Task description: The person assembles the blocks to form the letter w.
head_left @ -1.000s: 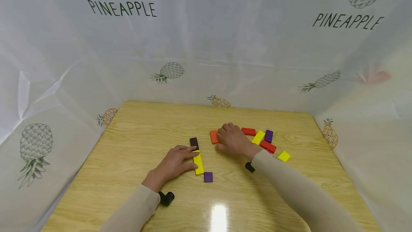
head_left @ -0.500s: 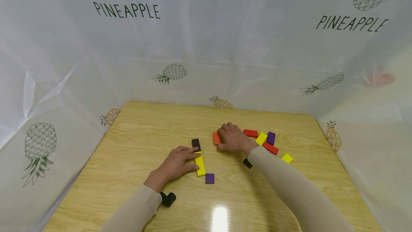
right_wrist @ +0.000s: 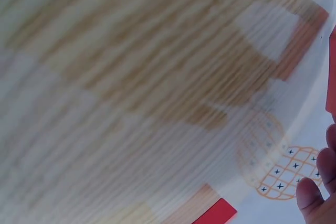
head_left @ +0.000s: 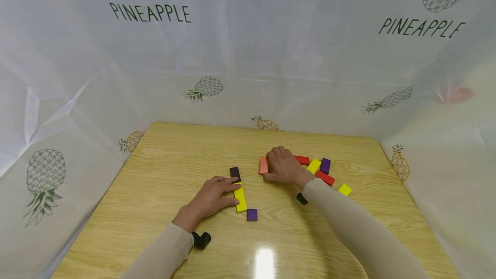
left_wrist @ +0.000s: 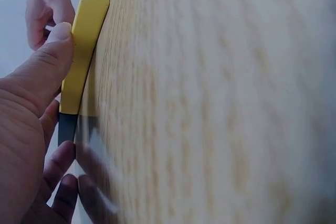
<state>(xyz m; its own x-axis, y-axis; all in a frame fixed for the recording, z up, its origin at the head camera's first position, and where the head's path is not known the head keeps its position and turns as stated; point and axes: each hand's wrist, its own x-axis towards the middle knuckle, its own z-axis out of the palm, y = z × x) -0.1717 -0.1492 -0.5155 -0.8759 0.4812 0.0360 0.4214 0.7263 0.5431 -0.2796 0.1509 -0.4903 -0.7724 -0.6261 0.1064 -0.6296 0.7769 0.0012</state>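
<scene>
In the head view my left hand (head_left: 209,198) rests beside and on a row of a black block (head_left: 234,173) and a yellow block (head_left: 240,199). The thumb lies against the yellow block (left_wrist: 86,45) in the left wrist view, with other fingertips near the dark block (left_wrist: 67,126). A purple block (head_left: 252,215) lies by the near end of the yellow one. My right hand (head_left: 284,166) pinches an orange-pink block (head_left: 264,165), whose left part shows past the fingers. That block (right_wrist: 332,72) appears raised off the tabletop at the right wrist view's edge.
Right of my right hand lie a red block (head_left: 302,160), a yellow block (head_left: 314,166), a purple block (head_left: 325,165), another red block (head_left: 325,178) and a separate yellow block (head_left: 344,190). A pineapple-print sheet (head_left: 248,98) surrounds the wooden table (head_left: 186,150).
The block in my right hand has shifted slightly right and turned from orange to a paler pink as its face catches light. My left hand and its blocks have stayed put.
</scene>
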